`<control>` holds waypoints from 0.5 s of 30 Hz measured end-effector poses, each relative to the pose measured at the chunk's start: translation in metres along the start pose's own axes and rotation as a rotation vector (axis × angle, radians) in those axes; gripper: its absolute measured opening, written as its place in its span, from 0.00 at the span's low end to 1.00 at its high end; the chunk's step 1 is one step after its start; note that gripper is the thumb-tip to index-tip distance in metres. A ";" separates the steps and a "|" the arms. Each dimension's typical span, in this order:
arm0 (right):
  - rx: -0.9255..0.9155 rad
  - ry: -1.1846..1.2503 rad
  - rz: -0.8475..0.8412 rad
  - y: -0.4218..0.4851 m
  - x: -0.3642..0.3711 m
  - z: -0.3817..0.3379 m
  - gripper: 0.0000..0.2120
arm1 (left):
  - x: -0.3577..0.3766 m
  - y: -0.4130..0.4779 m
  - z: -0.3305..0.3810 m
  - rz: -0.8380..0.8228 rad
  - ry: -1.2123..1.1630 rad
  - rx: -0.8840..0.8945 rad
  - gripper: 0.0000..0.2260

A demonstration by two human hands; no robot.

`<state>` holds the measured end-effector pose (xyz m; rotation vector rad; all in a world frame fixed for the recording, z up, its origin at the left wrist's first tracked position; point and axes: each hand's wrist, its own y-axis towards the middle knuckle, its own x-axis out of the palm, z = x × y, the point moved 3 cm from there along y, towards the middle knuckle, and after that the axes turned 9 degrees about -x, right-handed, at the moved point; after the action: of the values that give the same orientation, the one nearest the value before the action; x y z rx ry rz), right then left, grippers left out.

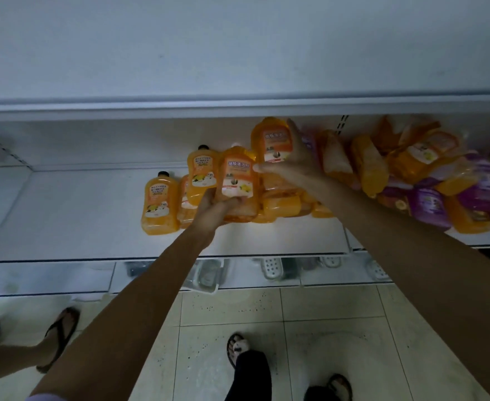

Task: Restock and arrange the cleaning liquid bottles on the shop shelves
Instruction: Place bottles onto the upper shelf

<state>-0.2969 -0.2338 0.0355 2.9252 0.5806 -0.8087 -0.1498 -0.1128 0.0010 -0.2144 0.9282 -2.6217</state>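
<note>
Evidently early in the restock, a person is holding two bottles over the middle of the shelf (78,221). The left hand (213,211) fingers are curling round the base of one orange bottle (236,180), and the right hand (293,166) fingers are gripping a second orange bottle (272,140). Few upright bottles (159,201) are standing toward the shelf's left, while a jumbled heap (429,180) is lying at its right, awaiting arranging.

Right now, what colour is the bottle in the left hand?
Orange bottle with a pale label, clearest in the head view.
</note>
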 end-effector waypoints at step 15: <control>-0.234 -0.034 0.223 -0.204 -0.188 0.044 0.48 | 0.140 -0.170 -0.015 -0.027 0.259 0.429 0.27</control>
<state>-0.5424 -0.1156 0.1026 2.6950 0.3139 -0.7099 -0.3300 -0.0332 0.1010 0.2270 0.4141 -2.8394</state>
